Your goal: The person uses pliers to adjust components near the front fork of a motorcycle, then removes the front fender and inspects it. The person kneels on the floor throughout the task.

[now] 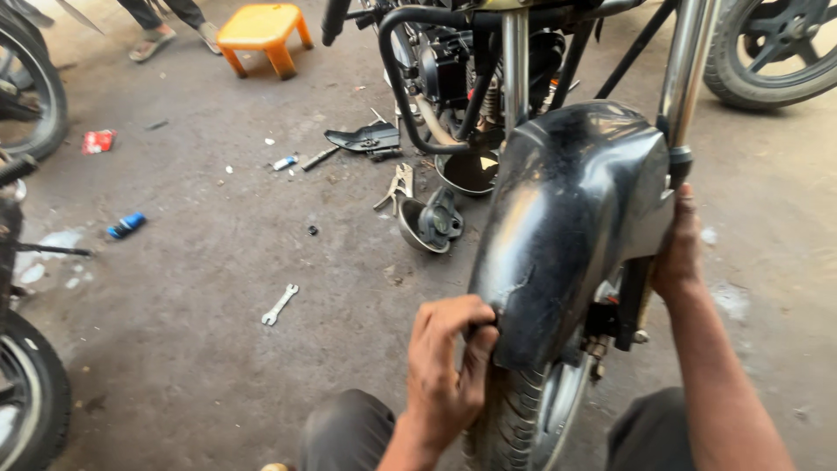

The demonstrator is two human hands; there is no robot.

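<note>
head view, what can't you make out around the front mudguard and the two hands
- Left hand fingertips: curled behind the black mudguard edge.
- Right hand fingers: hidden behind the mudguard's side and the fork leg.
- Front tyre: cut off by the bottom edge.
- Spanner on the floor: too small to size.

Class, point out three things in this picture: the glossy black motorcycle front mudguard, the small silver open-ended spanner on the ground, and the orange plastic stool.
Glossy black motorcycle front mudguard (pixel 567 218), head view, middle of its curved top.
Small silver open-ended spanner (pixel 280 304), head view, its shaft.
Orange plastic stool (pixel 260 24), head view, its seat.
</note>
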